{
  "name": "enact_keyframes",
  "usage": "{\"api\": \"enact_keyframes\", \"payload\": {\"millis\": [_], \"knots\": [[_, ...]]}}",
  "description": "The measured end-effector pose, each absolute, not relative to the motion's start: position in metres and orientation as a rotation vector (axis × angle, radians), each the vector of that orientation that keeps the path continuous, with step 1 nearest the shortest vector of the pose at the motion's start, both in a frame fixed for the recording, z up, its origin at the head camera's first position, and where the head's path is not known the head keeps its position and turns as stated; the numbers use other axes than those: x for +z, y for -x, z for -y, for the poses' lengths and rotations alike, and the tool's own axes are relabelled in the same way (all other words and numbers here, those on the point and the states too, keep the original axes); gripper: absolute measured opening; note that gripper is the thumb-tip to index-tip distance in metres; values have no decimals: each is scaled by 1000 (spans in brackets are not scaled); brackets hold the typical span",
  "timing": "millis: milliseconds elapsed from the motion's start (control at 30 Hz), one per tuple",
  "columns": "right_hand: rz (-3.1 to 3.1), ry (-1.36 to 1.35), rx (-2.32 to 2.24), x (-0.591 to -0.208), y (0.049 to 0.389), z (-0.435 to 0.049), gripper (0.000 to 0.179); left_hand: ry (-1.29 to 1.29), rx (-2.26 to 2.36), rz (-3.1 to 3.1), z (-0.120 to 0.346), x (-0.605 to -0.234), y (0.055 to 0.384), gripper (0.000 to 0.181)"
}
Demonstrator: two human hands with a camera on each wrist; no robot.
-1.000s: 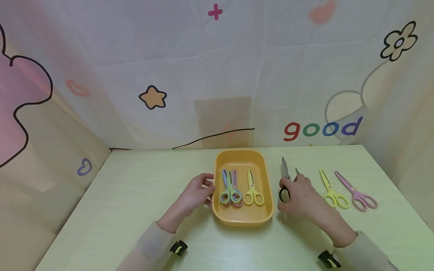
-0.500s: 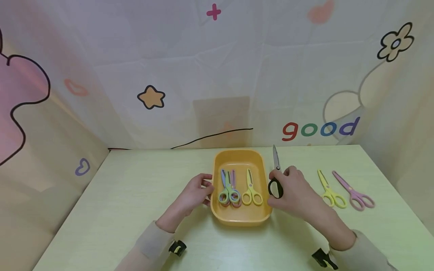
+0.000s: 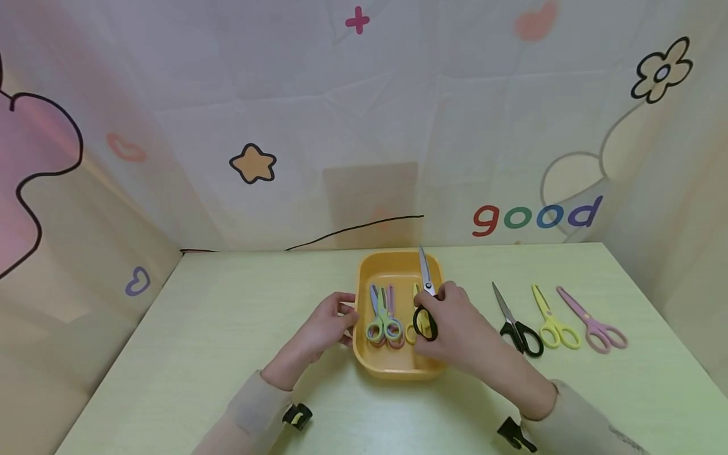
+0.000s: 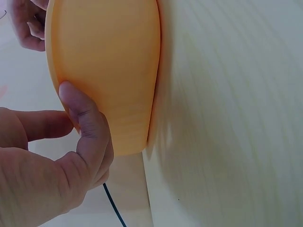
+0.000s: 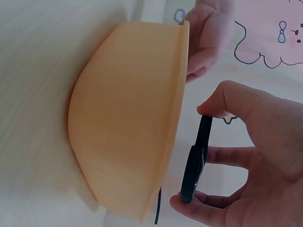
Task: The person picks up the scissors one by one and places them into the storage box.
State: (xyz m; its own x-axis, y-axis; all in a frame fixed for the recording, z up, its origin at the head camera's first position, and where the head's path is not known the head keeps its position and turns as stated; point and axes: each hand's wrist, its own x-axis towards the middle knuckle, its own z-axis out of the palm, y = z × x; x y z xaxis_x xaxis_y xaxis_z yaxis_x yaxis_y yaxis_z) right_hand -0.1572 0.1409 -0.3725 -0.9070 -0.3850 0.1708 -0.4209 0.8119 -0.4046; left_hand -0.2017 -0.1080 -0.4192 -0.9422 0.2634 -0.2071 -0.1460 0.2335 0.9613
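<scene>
My right hand [image 3: 455, 322] holds a pair of black-handled scissors [image 3: 425, 268] by the handle loops, above the right part of an orange-yellow tray [image 3: 398, 373]. The blades point away from me. In the right wrist view, thumb and fingers pinch the black handle [image 5: 191, 170] beside the tray's rim. At the tray's left side, my left hand [image 3: 324, 325] grips the rim between thumb and fingers, as the left wrist view shows. Inside lie several small scissors: green ones [image 3: 382, 316] on top of blue and pink ones, and yellow ones [image 3: 411, 333] partly hidden by the held pair.
Right of the tray, three scissors lie in a row on the table [image 3: 227, 303]: black-handled scissors [image 3: 512, 319], yellow scissors [image 3: 550, 319] and pink-purple scissors [image 3: 591, 319]. A printed curtain [image 3: 273, 114] stands behind the table.
My right hand has lifted the black-handled scissors from the table and carried them left over the tray. Another black-handled pair has come into full view. The left hand stays at the tray.
</scene>
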Motion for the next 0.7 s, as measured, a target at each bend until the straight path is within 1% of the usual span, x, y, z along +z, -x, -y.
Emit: {"api": "enact_keyframes", "payload": {"millis": [367, 700], "knots": [[2986, -694, 608, -393, 163, -118, 46, -89, 1755, -2179, 109, -419, 203, 41], [3090, -649, 618, -407, 171, -115, 42, -80, 1758, -2186, 108, -418, 202, 40]]}}
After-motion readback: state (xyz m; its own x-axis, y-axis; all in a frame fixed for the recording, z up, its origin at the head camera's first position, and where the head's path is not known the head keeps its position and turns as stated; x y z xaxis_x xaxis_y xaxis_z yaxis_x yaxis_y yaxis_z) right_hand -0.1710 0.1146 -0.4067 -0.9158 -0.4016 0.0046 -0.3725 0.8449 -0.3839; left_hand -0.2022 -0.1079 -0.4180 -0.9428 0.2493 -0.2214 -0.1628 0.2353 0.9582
